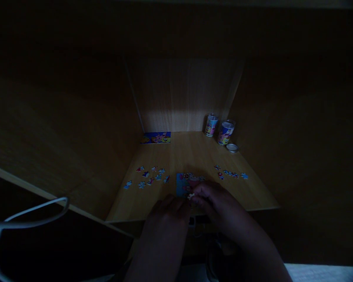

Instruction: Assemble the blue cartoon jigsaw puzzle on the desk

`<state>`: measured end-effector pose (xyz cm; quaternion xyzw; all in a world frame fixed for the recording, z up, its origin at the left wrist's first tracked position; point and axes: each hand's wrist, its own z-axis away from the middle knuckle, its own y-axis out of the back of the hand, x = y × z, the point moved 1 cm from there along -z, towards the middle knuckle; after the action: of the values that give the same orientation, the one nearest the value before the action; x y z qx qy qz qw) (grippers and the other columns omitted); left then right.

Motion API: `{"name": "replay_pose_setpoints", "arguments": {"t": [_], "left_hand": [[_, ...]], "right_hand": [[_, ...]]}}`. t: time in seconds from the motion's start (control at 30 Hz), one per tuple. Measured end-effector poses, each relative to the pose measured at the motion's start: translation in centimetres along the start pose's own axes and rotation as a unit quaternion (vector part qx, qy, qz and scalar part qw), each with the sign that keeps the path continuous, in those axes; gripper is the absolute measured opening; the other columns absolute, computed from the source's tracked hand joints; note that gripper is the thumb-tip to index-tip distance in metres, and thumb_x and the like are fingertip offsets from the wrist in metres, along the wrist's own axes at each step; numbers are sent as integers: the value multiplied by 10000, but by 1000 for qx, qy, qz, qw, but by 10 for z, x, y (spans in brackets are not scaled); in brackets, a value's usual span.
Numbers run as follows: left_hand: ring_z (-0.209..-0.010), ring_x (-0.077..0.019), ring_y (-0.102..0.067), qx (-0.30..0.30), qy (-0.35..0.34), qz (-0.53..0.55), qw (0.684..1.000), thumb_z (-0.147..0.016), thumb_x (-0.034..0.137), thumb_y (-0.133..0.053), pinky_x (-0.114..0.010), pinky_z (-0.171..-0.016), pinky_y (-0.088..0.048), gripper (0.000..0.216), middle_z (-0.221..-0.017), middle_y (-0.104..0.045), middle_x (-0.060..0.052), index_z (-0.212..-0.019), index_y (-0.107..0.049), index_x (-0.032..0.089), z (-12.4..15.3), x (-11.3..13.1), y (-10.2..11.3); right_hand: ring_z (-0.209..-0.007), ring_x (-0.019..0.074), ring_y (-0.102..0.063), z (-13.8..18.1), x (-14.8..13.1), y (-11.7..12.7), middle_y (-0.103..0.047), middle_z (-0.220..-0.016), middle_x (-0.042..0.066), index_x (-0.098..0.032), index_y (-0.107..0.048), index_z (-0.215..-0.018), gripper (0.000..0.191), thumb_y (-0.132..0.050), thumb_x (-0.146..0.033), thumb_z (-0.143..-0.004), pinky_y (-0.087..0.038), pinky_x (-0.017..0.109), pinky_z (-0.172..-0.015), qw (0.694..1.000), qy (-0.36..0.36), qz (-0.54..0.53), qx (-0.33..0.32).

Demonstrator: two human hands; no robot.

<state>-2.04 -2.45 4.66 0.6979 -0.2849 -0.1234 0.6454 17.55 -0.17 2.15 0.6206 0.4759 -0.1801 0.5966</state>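
A small jigsaw piece (191,196), its pale side showing, is pinched between the thumb and finger of my right hand (213,197). Beneath and just behind it lies a partly joined jigsaw puzzle (181,184) with a blue left side, near the shelf's front edge. My left hand (169,207) rests at the puzzle's lower left with its fingers curled; the fingertips are hidden, so what they hold, if anything, does not show. Several loose jigsaw pieces (150,181) are scattered to the left, and several more jigsaw pieces (231,173) lie to the right.
A finished-looking cartoon picture (155,138) lies at the back left of the wooden shelf (188,150). Two printed cans (211,126) stand at the back right, with a round lid (232,148) in front. A white cable (32,224) loops at the lower left. Dark walls enclose the sides.
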Motion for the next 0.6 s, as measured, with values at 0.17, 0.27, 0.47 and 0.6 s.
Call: {"name": "replay_pose_setpoints", "arguments": {"t": [0.17, 0.27, 0.47, 0.6], "left_hand": [[-935, -248, -730, 22, 3, -25, 999, -904, -54, -582, -388, -830, -625, 343, -1067, -787, -78, -1091, -746, 183, -2, -2, -7], [-942, -246, -728, 18, 3, -28, 999, -882, -64, -578, -393, -844, -632, 354, -1088, -777, -81, -1089, -733, 177, -4, -4, -9], [-957, -256, -741, -3, 4, -1, 1000, -841, -109, -569, -406, -841, -642, 403, -1100, -776, -94, -1075, -744, 168, -4, -8, -7], [-974, -275, -762, -21, 26, 33, 999, -863, -109, -590, -439, -862, -656, 383, -1078, -788, -102, -1076, -766, 156, -3, -10, -7]], "right_hand": [[-955, 186, -691, -1, -2, 0, -762, -1037, 27, -247, -695, -1007, 121, -615, -230, -1097, -530, 337, -830, 1000, 6, 2, 0], [-939, 183, -687, -1, -4, 1, -751, -1004, 19, -245, -686, -987, 127, -619, -230, -1093, -525, 334, -823, 1000, 2, 5, 2], [-1001, 192, -696, 0, -1, 0, -755, -1059, 29, -253, -693, -1010, 123, -611, -246, -1101, -534, 349, -862, 1000, 3, 1, 4], [-1011, 194, -698, 1, 0, -1, -760, -1072, 28, -254, -697, -1010, 117, -619, -251, -1097, -535, 355, -869, 1000, 4, -6, 7]]}}
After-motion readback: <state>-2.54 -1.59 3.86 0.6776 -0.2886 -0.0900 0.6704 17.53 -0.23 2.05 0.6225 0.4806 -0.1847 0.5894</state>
